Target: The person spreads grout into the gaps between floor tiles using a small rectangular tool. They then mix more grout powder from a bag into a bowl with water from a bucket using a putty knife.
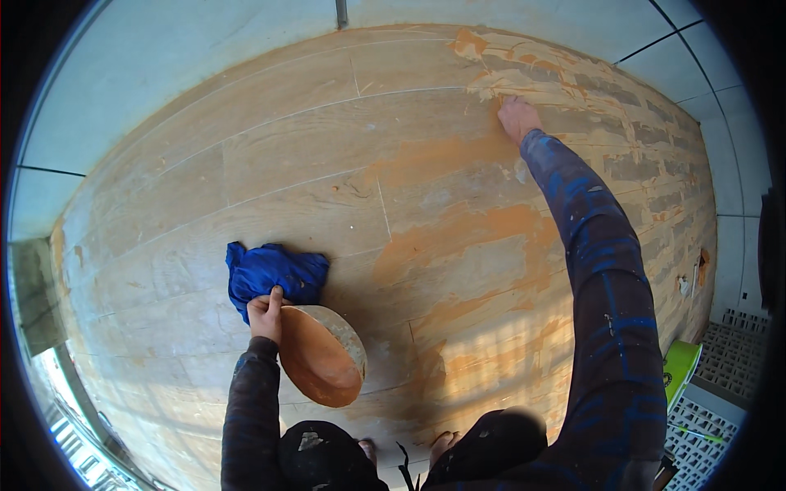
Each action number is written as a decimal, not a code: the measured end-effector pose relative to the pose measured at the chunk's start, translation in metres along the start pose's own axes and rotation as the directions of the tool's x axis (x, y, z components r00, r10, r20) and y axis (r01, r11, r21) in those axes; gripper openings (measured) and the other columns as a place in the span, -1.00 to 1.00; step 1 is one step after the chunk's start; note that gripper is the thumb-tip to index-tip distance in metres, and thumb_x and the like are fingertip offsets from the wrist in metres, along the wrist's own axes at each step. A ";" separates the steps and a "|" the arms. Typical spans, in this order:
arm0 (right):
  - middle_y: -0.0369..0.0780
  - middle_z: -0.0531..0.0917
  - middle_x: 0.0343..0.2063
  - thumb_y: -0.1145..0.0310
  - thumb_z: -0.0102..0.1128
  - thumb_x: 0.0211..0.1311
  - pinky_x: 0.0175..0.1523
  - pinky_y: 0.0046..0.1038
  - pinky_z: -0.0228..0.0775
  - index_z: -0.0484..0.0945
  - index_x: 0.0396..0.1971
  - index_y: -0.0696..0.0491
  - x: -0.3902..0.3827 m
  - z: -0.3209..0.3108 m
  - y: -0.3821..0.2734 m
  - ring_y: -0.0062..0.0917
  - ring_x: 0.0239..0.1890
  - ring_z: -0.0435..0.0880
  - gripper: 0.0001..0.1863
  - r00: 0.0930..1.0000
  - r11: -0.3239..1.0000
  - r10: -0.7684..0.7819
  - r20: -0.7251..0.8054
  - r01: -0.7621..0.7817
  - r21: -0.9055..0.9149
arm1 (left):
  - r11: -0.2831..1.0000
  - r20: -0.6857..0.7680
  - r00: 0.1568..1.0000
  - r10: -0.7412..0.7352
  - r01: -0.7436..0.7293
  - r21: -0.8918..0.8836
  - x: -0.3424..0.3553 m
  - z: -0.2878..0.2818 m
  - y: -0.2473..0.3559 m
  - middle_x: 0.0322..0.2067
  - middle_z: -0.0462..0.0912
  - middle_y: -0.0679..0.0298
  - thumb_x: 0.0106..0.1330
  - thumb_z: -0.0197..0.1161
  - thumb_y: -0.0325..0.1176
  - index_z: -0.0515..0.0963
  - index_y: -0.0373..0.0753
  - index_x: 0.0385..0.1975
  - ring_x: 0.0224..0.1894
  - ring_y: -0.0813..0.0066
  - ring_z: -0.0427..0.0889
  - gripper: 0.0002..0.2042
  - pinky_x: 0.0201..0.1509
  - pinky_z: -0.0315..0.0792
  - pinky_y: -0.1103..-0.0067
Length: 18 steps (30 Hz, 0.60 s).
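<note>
My left hand (266, 317) grips the rim of a round bowl (323, 360), thumb on top. The bowl is tilted, and its inside is coated orange-brown. Just beyond that hand, a crumpled blue cloth (282, 274) lies on the floor. My right arm stretches far forward, and my right hand (518, 119) is closed low at the floor, by a band of orange paste (495, 82). Whatever its fingers hold is hidden. Wood-look floor tiles (278, 147) spread under both hands, with orange smears (475, 233) across the middle.
Pale wall tiles (205, 57) border the floor at the far side. Streaked paste (630, 139) covers the floor's right part. A bright green object (679, 368) and grey perforated crates (733, 352) stand at the right edge. My knees and bare feet are at the bottom.
</note>
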State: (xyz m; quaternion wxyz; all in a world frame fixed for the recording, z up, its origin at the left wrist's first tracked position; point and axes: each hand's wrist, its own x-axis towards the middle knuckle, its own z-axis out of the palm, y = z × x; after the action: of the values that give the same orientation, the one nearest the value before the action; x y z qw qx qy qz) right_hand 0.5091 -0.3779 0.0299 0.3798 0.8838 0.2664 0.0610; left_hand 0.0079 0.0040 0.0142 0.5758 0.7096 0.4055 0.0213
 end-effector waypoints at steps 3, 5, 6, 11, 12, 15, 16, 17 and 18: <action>-0.13 0.68 -0.20 0.40 0.09 0.26 -0.02 -0.24 0.61 0.69 -0.13 0.04 0.019 0.003 0.013 -0.25 -0.13 0.72 -0.75 0.993 0.940 0.117 0.033 -0.121 0.320 | 0.998 -0.019 0.998 0.055 -0.055 -0.032 0.001 0.001 0.000 -0.65 0.66 0.28 0.39 0.30 -0.15 0.65 -0.39 -0.64 -0.60 0.65 0.48 -0.56 -0.40 0.38 0.59; -0.10 0.66 -0.17 0.44 0.05 0.26 -0.01 -0.23 0.59 0.68 -0.17 0.06 0.034 0.004 0.027 -0.20 -0.13 0.70 -0.76 0.974 0.872 0.166 0.153 -0.217 0.439 | 1.000 -0.016 1.000 0.017 -0.017 -0.020 -0.001 0.001 0.001 -0.65 0.66 0.28 0.39 0.30 -0.16 0.65 -0.39 -0.64 -0.60 0.65 0.48 -0.57 -0.41 0.38 0.59; -0.07 0.63 -0.13 0.47 0.02 0.26 0.00 -0.22 0.58 0.67 -0.21 0.09 0.040 0.004 0.034 -0.15 -0.12 0.67 -0.77 0.948 0.786 0.242 0.208 -0.318 0.531 | 0.999 -0.012 1.000 0.028 -0.028 -0.021 -0.001 0.000 0.001 -0.65 0.66 0.28 0.39 0.29 -0.17 0.65 -0.39 -0.64 -0.60 0.65 0.48 -0.57 -0.41 0.38 0.59; -0.15 0.64 -0.16 0.42 0.02 0.30 0.07 -0.22 0.53 0.68 -0.24 0.06 0.016 -0.004 0.032 -0.16 -0.08 0.66 -0.78 0.988 0.876 0.010 -0.152 0.064 0.478 | 0.999 -0.005 0.999 0.043 -0.043 -0.006 0.000 0.001 0.000 -0.65 0.66 0.29 0.40 0.28 -0.17 0.65 -0.39 -0.63 -0.60 0.66 0.48 -0.57 -0.42 0.36 0.61; -0.15 0.64 -0.15 0.43 0.02 0.29 0.07 -0.22 0.52 0.67 -0.24 0.07 -0.002 -0.007 0.025 -0.17 -0.07 0.65 -0.78 0.985 0.866 -0.013 -0.174 0.098 0.491 | 1.000 0.003 1.000 0.028 -0.028 0.006 0.001 0.000 0.000 -0.65 0.66 0.29 0.40 0.28 -0.17 0.65 -0.39 -0.63 -0.60 0.66 0.48 -0.57 -0.42 0.36 0.61; -0.14 0.63 -0.16 0.41 0.06 0.23 0.03 -0.21 0.52 0.62 -0.20 0.06 -0.065 -0.014 0.037 -0.20 -0.07 0.65 -0.79 0.954 0.891 -0.296 -0.046 0.293 0.348 | 1.000 0.006 1.000 0.008 -0.007 -0.027 0.002 0.000 -0.001 -0.65 0.65 0.31 0.40 0.29 -0.16 0.65 -0.39 -0.64 -0.61 0.67 0.47 -0.56 -0.42 0.36 0.61; -0.14 0.65 -0.17 0.37 0.05 0.26 0.01 -0.21 0.53 0.62 -0.18 0.05 -0.086 -0.015 0.040 -0.21 -0.10 0.67 -0.78 0.924 0.905 -0.376 0.068 0.350 0.240 | 0.999 0.012 1.000 0.015 -0.014 -0.049 0.001 0.000 -0.001 -0.65 0.65 0.31 0.40 0.29 -0.16 0.65 -0.39 -0.64 -0.61 0.67 0.47 -0.56 -0.42 0.36 0.61; -0.12 0.64 -0.18 0.39 0.06 0.25 0.00 -0.19 0.53 0.61 -0.19 0.07 -0.097 -0.017 0.042 -0.18 -0.10 0.66 -0.80 0.934 0.889 -0.358 -0.003 0.341 0.305 | 0.998 0.023 1.000 0.016 -0.015 -0.054 0.001 0.001 -0.001 -0.65 0.65 0.31 0.40 0.29 -0.15 0.65 -0.39 -0.64 -0.61 0.67 0.47 -0.56 -0.42 0.36 0.61; -0.10 0.64 -0.18 0.40 0.07 0.25 -0.02 -0.17 0.52 0.59 -0.19 0.08 -0.108 -0.018 0.046 -0.15 -0.10 0.65 -0.81 0.932 0.887 -0.349 0.101 0.294 0.356 | 1.000 0.021 1.000 -0.003 0.004 -0.029 0.001 0.001 0.000 -0.65 0.65 0.31 0.39 0.30 -0.15 0.65 -0.40 -0.64 -0.61 0.67 0.46 -0.56 -0.42 0.35 0.62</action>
State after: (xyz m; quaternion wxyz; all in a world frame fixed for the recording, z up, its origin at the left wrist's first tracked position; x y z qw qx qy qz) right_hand 0.4311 -0.4484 0.0854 0.2493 0.8807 0.3841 -0.1211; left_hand 0.0094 0.0036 0.0127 0.5902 0.7006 0.4005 0.0187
